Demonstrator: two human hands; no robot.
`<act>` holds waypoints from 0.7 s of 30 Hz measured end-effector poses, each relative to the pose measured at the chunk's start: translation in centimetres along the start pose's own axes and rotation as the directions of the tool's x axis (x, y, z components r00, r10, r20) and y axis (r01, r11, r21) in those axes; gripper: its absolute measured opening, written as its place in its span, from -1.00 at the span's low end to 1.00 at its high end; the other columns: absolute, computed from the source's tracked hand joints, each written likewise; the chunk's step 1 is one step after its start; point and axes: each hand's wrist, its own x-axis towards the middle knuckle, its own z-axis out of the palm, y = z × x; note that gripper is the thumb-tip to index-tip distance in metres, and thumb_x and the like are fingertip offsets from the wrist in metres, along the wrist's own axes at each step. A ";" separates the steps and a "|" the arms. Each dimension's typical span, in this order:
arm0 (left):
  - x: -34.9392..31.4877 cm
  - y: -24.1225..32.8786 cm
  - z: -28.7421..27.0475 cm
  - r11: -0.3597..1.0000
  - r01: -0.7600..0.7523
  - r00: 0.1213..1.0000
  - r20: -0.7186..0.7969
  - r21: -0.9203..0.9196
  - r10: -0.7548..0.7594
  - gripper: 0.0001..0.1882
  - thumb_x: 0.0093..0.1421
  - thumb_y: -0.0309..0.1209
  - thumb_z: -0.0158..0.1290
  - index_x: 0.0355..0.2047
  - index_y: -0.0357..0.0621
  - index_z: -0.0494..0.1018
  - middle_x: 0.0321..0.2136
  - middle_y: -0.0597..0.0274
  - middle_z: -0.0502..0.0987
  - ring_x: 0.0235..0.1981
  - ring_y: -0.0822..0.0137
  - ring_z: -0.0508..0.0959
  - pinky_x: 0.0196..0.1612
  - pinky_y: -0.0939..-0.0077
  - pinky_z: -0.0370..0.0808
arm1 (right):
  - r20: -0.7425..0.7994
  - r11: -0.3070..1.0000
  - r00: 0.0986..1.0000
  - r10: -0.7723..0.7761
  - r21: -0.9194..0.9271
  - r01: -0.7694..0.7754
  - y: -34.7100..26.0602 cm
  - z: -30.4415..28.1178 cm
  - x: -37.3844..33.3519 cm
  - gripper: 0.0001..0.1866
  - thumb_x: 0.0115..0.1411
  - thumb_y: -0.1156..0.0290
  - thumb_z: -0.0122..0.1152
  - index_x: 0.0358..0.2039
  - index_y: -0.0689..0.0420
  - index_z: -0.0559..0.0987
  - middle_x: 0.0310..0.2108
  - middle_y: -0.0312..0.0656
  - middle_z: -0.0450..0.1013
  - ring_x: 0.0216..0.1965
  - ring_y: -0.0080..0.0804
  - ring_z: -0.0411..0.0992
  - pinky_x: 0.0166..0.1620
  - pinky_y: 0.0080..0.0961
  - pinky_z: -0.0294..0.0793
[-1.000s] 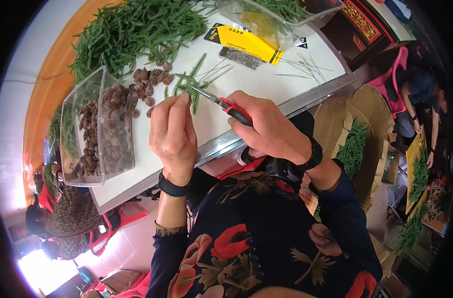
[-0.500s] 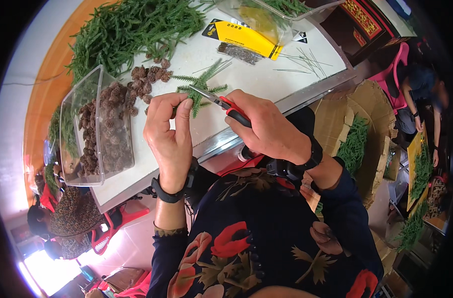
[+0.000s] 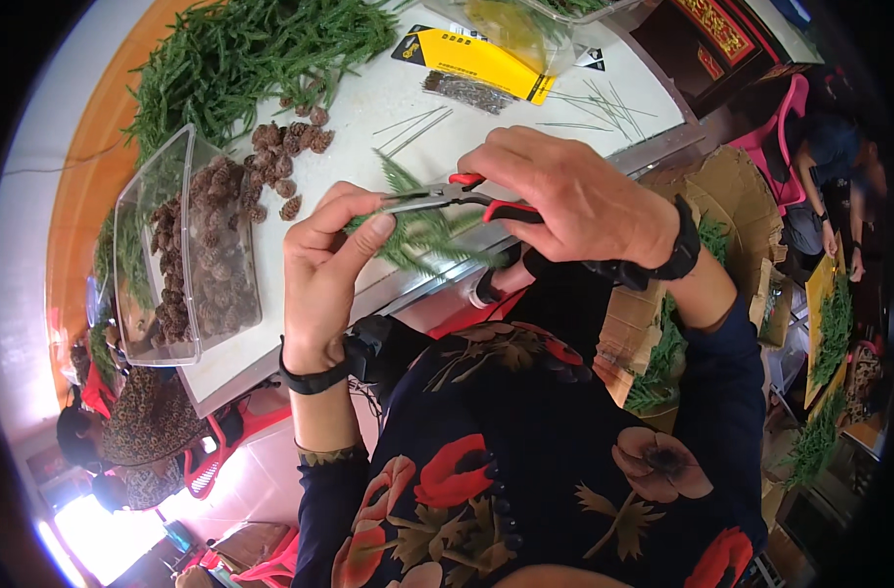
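Observation:
Between the thumb and fingers of my left hand [image 3: 334, 245] is a green pine sprig [image 3: 417, 240], partly blurred, its needles hanging over the table's near edge. My right hand [image 3: 574, 196] grips a pair of red-and-black-handled pliers [image 3: 435, 197]. The handles are spread, and the metal jaws reach to the left fingertips at the sprig. What lies right between the jaws is hidden by the fingers. Several small pine cones [image 3: 288, 147] lie loose on the white table [image 3: 354, 132] beyond my left hand.
A clear plastic box [image 3: 194, 265] with pine cones stands at left. Behind is a heap of green sprigs [image 3: 261, 59]. A yellow card package [image 3: 471, 61], a bundle of thin wires [image 3: 466, 91] and loose wires [image 3: 604, 113] lie farther back. A cardboard box [image 3: 731, 196] stands right; another person [image 3: 824, 176] works beyond.
The pliers' handles have spread apart, and my right hand has moved right and turned. The sprig has swung down and toward me, over the table edge.

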 end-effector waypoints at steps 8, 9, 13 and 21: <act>-0.6 -1.6 0.7 0.785 0.339 0.925 0.338 -0.518 -0.176 -0.81 0.15 -0.54 0.13 -0.20 -0.32 0.55 -0.35 0.34 0.45 -0.32 0.53 0.41 -0.26 0.73 0.33 | -0.059 0.971 0.985 -0.162 0.170 0.170 0.4 1.9 0.2 -0.48 -0.18 0.56 0.29 -0.11 0.16 0.42 -0.30 -0.14 0.37 -0.27 -0.08 0.39 -0.27 -0.29 0.42; -0.8 -1.8 0.8 0.753 0.382 0.916 0.329 -0.535 -0.231 -0.80 0.15 -0.54 0.13 -0.20 -0.33 0.55 -0.36 0.35 0.46 -0.35 0.54 0.41 -0.29 0.74 0.31 | -0.098 0.963 0.980 -0.175 0.192 0.191 0.5 2.4 0.2 -0.49 -0.18 0.56 0.29 -0.12 0.15 0.42 -0.32 -0.15 0.36 -0.29 -0.08 0.39 -0.29 -0.30 0.42; -1.0 -2.4 1.5 0.713 0.443 0.894 0.321 -0.544 -0.312 -0.81 0.14 -0.55 0.13 -0.22 -0.33 0.55 -0.42 0.39 0.45 -0.43 0.58 0.38 -0.38 0.75 0.28 | -0.071 0.966 0.973 -0.220 0.120 0.228 1.5 3.7 0.2 -0.54 -0.18 0.56 0.28 -0.18 0.15 0.42 -0.38 -0.18 0.37 -0.34 -0.08 0.39 -0.34 -0.31 0.42; -1.4 -1.8 3.2 0.999 0.001 1.000 -0.024 -0.053 -0.002 -0.91 0.10 -0.59 0.16 -0.35 -0.33 0.56 -0.51 0.43 0.42 -0.50 0.59 0.34 -0.44 0.70 0.25 | -0.145 0.990 0.987 -0.069 0.114 0.086 1.6 5.3 0.1 -0.65 -0.14 0.54 0.26 -0.27 0.16 0.42 -0.40 -0.16 0.39 -0.37 -0.05 0.42 -0.36 -0.30 0.39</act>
